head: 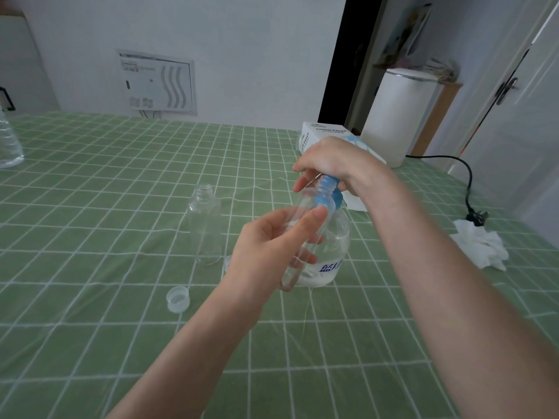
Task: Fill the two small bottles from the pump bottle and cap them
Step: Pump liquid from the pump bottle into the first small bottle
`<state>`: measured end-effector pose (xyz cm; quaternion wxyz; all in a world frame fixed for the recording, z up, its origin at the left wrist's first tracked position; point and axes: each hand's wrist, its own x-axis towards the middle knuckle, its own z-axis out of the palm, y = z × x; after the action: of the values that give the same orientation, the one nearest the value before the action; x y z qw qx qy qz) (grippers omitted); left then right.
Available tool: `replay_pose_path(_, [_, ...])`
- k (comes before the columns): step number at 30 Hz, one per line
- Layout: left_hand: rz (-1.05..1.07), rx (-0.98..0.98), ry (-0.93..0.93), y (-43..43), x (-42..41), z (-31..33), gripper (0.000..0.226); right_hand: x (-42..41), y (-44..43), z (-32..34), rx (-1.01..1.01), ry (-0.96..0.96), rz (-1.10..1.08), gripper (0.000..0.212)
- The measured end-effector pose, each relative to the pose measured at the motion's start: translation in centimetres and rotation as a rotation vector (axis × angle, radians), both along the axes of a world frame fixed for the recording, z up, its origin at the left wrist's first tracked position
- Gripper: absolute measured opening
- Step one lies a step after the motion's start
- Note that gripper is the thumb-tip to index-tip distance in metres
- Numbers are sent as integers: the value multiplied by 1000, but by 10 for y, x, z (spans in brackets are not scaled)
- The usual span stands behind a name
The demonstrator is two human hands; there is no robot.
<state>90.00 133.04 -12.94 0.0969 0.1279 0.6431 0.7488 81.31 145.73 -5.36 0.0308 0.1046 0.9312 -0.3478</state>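
Note:
My left hand (272, 246) grips a small clear bottle (305, 207), held tilted with its mouth up under the blue pump head. My right hand (329, 164) lies over the top of the pump bottle (335, 252), a clear bottle with a blue pump and a blue-lettered label, and its fingers curl down round the pump head. A second small clear bottle (205, 225) stands upright and uncapped on the green checked tablecloth (90, 267), to the left of my hands. A translucent cap (178, 299) lies on the cloth in front of it.
A tissue paper box (320, 137) sits behind my right hand. A white cylindrical appliance (399, 116) stands at the back right, its black cable (465, 176) running along the right edge. A crumpled tissue (481, 246) lies at the right. Part of a clear plastic bottle (9, 143) shows at the far left.

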Motion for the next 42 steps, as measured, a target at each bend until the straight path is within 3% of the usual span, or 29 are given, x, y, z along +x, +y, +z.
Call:
replay_pose_path(9, [5,-20,-21,1,1,1,51,2,1,-6,-21,5,-11,30])
replay_pose_path(30, [3,0,-28,1,-1,-1,35,-4,3,-8,27,-9,1,36])
replay_pose_path(42, [9,37,-27,3,1,4,49,1,2,9,55,-13,-18,31])
